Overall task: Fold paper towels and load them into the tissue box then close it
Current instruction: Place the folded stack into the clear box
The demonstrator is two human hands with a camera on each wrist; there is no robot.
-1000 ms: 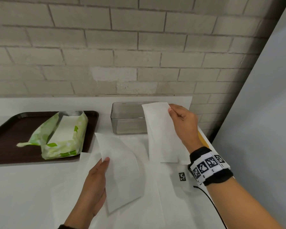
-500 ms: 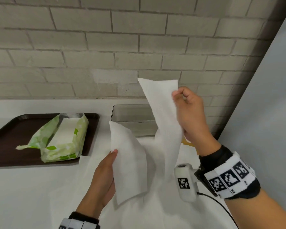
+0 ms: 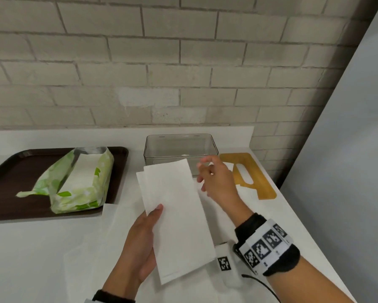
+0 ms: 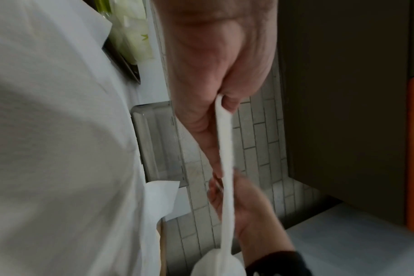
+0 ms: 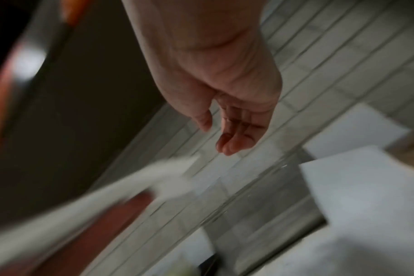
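Fingers of the left hand (image 3: 140,243) were wrapped round the near long edge of the folded paper towels (image 3: 177,217), thumb on top, holding the stacked sheets up above the table (image 3: 26,259); the left wrist view caught that pinch edge-on, with the towel running thin between thumb and fingers. Right hand (image 3: 216,182) was off the paper, released, fingers loosely spread and holding nothing, hovering just beside the towels' far right corner. Behind both hands the clear tissue box (image 3: 180,148) stood open against the brick wall, the towels' far end overlapping its front wall in the head view. Its wooden lid (image 3: 249,176) lay flat to the right of the box, just past the right hand. Left of it all, the green towel pack (image 3: 78,182) rested on the dark tray (image 3: 6,171).
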